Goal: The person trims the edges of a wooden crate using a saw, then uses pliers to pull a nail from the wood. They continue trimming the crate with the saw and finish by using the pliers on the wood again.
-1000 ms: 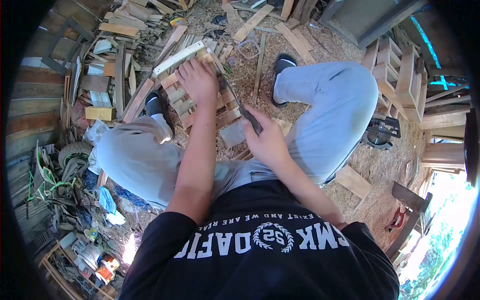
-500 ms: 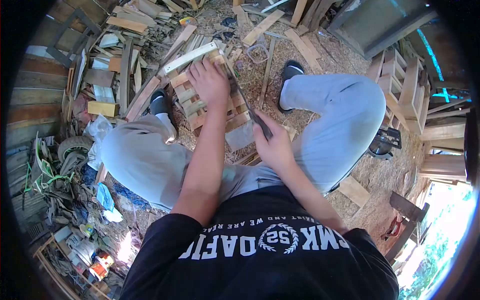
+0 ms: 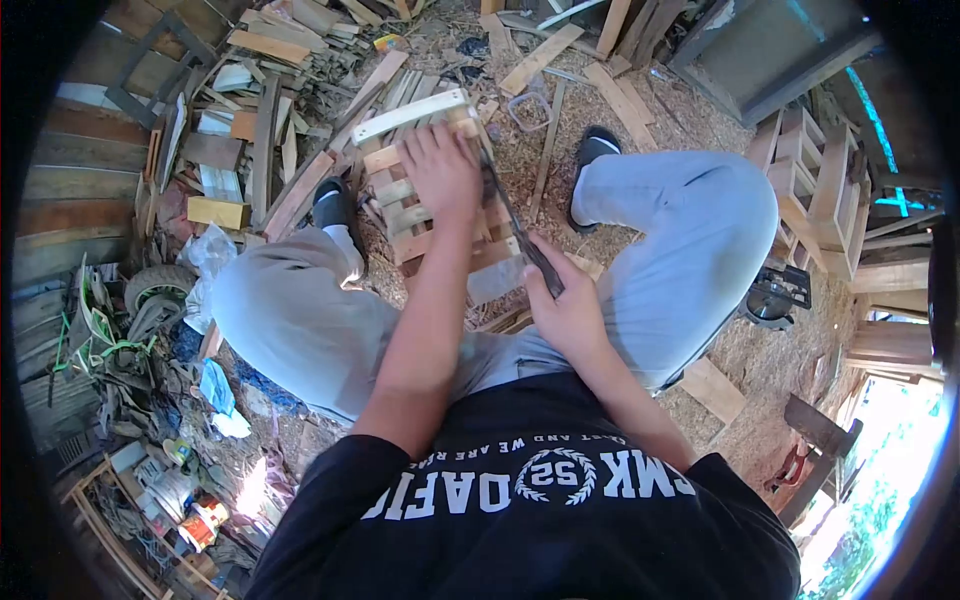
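My left hand point(image 3: 440, 178) lies flat on a slatted wooden piece point(image 3: 408, 215), fingers spread across its upper slats. That piece is made of short pale and reddish slats, with a light wooden bar point(image 3: 410, 116) across its far end; it lies between my legs. My right hand point(image 3: 570, 312) is closed around the dark handle of what looks like a handsaw point(image 3: 515, 225). The long, narrow blade runs along the right edge of the slats. I see it nearly edge-on, so its teeth do not show.
A circular saw point(image 3: 775, 295) rests on the sawdust beside my right knee. Scrap boards point(image 3: 262, 145) are heaped at the far left, and wooden crates point(image 3: 815, 190) stand at the right. A clear plastic container point(image 3: 530, 110) and a loose board point(image 3: 712, 388) lie on the floor.
The whole view has shifted slightly, so things appear a little farther right. My left hand stays on the slats and my right hand keeps its hold on the handle.
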A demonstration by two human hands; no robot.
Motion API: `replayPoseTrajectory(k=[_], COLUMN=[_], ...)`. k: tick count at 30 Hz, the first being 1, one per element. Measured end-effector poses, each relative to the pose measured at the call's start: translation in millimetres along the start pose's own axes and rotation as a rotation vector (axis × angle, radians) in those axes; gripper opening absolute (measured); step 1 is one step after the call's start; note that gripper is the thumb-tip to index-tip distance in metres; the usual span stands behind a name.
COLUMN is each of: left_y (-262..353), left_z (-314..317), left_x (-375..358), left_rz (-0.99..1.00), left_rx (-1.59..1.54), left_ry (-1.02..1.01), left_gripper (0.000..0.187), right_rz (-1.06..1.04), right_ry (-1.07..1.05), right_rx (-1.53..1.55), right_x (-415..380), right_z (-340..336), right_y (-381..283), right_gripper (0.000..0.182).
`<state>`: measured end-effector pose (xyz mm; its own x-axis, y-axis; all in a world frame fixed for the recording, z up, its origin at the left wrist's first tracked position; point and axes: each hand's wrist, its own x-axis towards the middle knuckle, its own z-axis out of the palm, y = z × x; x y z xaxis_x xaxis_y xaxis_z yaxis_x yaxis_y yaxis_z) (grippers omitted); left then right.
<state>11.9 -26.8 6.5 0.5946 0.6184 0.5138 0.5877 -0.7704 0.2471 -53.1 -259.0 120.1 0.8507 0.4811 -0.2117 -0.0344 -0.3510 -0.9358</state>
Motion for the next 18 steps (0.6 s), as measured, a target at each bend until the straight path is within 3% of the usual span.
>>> replayPoseTrajectory(k=[2,4,6,8,10,14,16,18], left_y=[-2,-9,-12,-11,-11,-12,-13,-10], left_z=[1,2,2,6,8,-8,-21,-29], left_x=[-1,6,7,9,6,-3,-16,-30], left_rz=[0.015,-0.037,-0.04,-0.046,-0.058,-0.017,0.127,0.086], left_rx=[-0.007,-0.048,-0.048,-0.061,-0.112,-0.199,-0.134,-0.166], left_ry=[0.02,-0.094,-0.106,-0.122,0.01,0.04,-0.219,-0.175], left_gripper=[0.03,0.031,0.032,0.033,0.031,0.028,0.027,0.024], right_rz=[0.029,0.02,-0.081,0.025,0.046,0.039,0.058,0.074], right_ry=[-0.013,-0.015,-0.006,-0.046,-0.048,-0.045,-0.056,-0.067], right_rx=[-0.001,0.098,-0.002,0.086,0.091,0.112,0.12,0.131], right_x=[0,7,3,0,3,2,2,3], right_z=[1,10,16,13,10,6,3,1], right_y=[-2,5,14,4,14,11,19,23], right_gripper=[0.045,0.046,0.046,0.046,0.047,0.047,0.048,0.049])
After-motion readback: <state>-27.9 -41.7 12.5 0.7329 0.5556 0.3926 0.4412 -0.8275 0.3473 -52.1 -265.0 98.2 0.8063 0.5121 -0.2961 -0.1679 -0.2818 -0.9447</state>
